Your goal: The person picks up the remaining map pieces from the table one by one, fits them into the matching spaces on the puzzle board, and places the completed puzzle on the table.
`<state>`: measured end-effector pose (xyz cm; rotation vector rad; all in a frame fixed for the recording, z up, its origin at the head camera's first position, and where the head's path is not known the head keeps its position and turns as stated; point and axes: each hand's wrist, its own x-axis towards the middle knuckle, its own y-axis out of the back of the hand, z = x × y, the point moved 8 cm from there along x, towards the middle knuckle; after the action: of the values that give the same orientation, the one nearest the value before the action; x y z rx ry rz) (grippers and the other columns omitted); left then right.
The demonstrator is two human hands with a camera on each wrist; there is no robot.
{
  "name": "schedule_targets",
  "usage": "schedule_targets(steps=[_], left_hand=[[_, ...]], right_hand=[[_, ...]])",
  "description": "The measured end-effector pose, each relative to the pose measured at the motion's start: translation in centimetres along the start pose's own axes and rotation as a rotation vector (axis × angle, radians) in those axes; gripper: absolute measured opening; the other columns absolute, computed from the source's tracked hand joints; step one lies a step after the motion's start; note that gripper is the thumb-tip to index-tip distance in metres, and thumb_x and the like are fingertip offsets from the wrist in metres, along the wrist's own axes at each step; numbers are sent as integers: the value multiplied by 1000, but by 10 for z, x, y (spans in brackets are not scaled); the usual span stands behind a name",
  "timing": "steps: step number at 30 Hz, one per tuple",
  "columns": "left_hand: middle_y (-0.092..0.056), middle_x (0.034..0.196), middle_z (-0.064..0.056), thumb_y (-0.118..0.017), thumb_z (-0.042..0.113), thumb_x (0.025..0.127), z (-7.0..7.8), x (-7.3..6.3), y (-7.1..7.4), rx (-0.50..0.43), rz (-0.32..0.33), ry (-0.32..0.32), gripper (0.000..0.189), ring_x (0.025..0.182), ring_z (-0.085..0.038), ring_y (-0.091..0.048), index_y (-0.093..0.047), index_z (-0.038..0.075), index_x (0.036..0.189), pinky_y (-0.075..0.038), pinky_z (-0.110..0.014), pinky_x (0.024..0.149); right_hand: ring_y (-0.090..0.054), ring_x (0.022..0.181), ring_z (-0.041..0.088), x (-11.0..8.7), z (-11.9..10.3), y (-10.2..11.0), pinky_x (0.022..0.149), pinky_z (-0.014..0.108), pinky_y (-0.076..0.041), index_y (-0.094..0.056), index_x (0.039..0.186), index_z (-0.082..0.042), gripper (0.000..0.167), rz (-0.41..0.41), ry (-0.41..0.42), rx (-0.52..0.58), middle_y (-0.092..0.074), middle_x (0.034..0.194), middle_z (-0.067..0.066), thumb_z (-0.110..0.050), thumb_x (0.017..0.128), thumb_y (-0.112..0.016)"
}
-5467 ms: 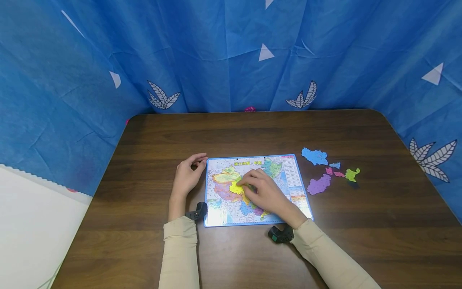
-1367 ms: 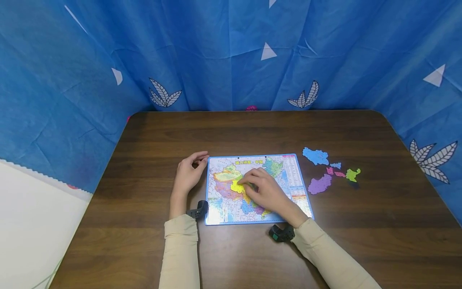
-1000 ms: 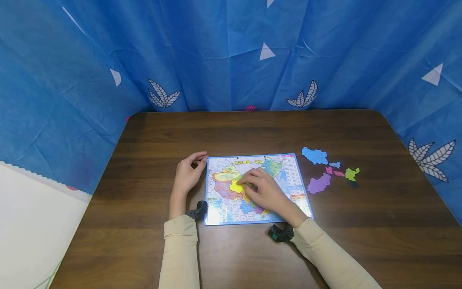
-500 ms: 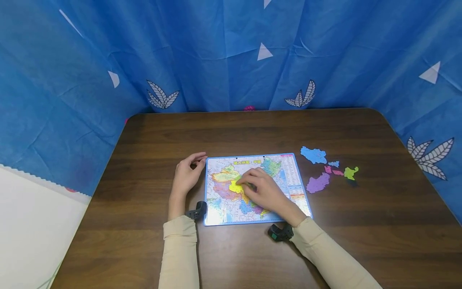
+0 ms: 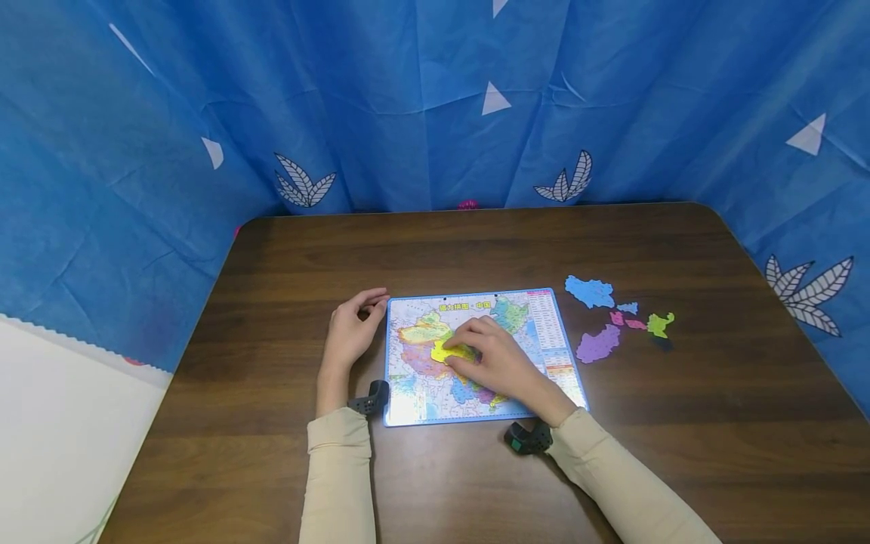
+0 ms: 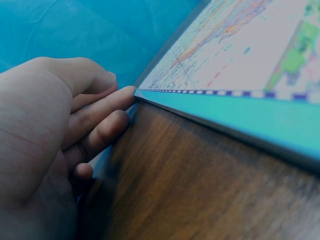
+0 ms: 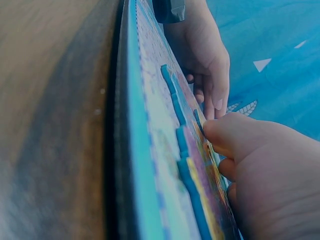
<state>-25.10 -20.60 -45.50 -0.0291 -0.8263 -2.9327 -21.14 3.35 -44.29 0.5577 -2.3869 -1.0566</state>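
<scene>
On a blue-edged map puzzle board [image 5: 414, 412], colored province pieces form part of a map. My right hand [image 5: 492, 355] is over the middle of it, thumb and forefinger pinching a yellow puzzle piece [image 5: 438, 353]. Seen from the right wrist, the right thumb [image 7: 225, 131] is at the edge of a raised piece, and the other fingertips are mostly hidden behind the map. My left hand [image 5: 351, 332] lies at the board's upper left corner with relaxed fingers. In the left wrist view, a fingertip of the left hand [image 6: 75, 110] touches the board corner [image 6: 142, 93].
Right of the board lie loose puzzle pieces: a large blue one [image 5: 589, 292], a purple one [image 5: 598, 344], a green one [image 5: 659, 325], and small pink and blue ones between. A blue curtain [image 5: 381, 113] hangs behind the brown table [image 5: 720, 423].
The right thumb has moved left, over the lower edge of the yellow piece, uncovering more of it to the right. The left hand stays at the board corner, and the loose pieces have not moved.
</scene>
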Motion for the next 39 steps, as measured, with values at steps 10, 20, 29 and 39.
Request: schedule_targets(steps=[10,20,29,39], left_hand=[[-74,124,-6,-61,26,105,-3,0,-1,1,-13,3,33,107,-24,-60,-68,12,133,-47,-41,96],[-74,126,-6,-61,26,104,-5,0,-2,16,-6,7,34,109,-25,-60,-68,11,134,-47,-43,99],[-74,124,-5,-61,26,104,-6,2,-4,17,-5,9,32,105,-23,-60,-68,12,132,-47,-39,95],[-75,124,-4,-61,26,104,-6,1,-2,7,0,17,32,104,-22,-60,-69,12,132,-46,-38,93]], right_hand=[[-59,101,11,-2,-3,3,84,31,-54,-79,107,-18,16,51,69,24,-71,107,-8,-21,92,-78],[-58,93,7,-13,1,20,76,25,-53,-78,108,-16,17,228,97,20,-72,102,-8,-15,92,-78],[-62,98,14,-24,11,36,80,30,-54,-79,107,-14,18,323,100,6,-74,106,-4,-8,90,-77],[-64,97,19,-30,23,60,85,28,-52,-79,105,-11,20,448,123,-53,-74,103,0,-4,88,-75]])
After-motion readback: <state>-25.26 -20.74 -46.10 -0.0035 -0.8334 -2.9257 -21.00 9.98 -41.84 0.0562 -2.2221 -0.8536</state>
